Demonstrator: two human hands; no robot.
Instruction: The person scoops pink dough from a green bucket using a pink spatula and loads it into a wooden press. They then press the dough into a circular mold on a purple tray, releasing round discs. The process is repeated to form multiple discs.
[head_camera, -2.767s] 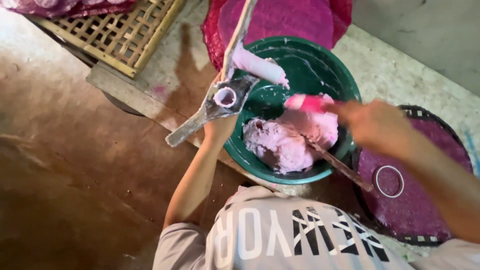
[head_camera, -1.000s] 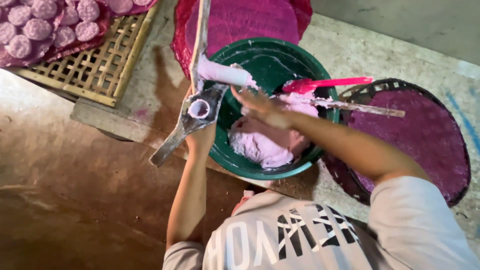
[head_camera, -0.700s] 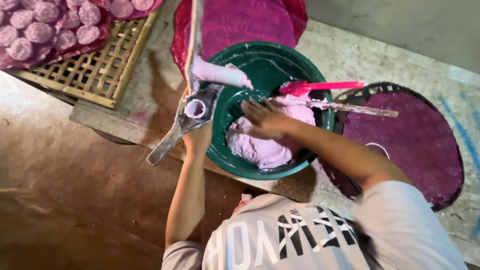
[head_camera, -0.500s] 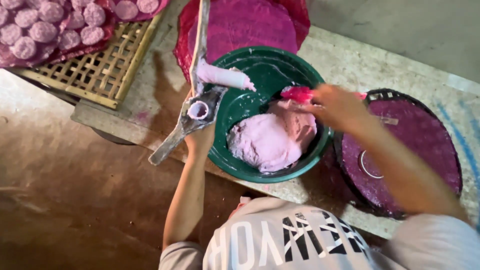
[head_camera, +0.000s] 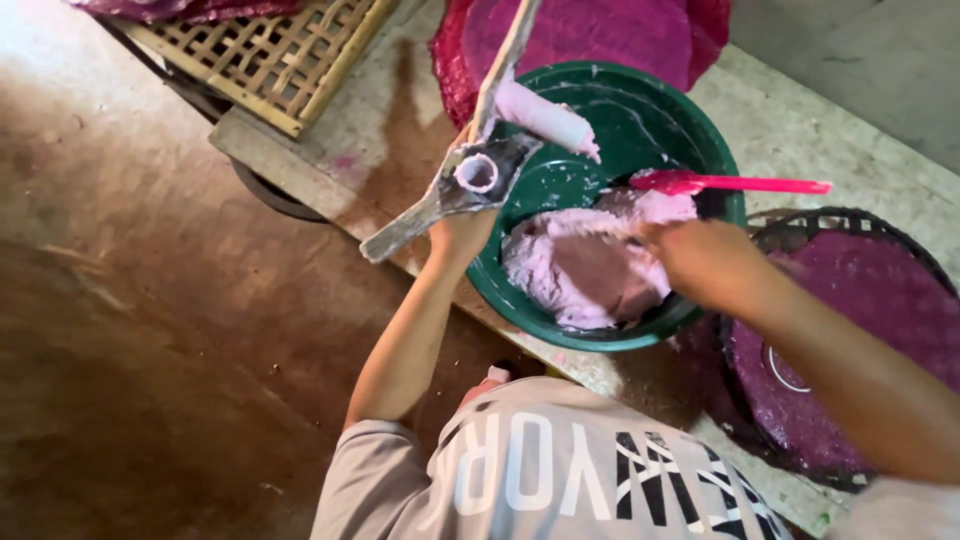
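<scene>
My left hand (head_camera: 460, 235) grips a dough-smeared metal press tool (head_camera: 455, 190) with an open tube, held at the left rim of a green basin (head_camera: 700, 130). A pale dough-coated cylinder (head_camera: 545, 115) sticks out from the tool over the basin. My right hand (head_camera: 700, 265) is down in the basin, its fingers curled into a mound of pink dough (head_camera: 580, 275); the hand is blurred. A pink spatula (head_camera: 740, 184) lies across the basin's right rim, just above my right hand.
The basin stands on a concrete ledge (head_camera: 370, 150). A bamboo rack (head_camera: 270, 50) sits at the upper left. Purple cloth (head_camera: 600, 30) lies behind the basin. A dark round tray (head_camera: 930, 275) with purple cloth and a metal ring (head_camera: 785, 370) is at the right. Brown floor lies to the left.
My right hand has come away from the spatula end and dropped into the dough at the basin's near right. My left hand still holds the tool at the rim.
</scene>
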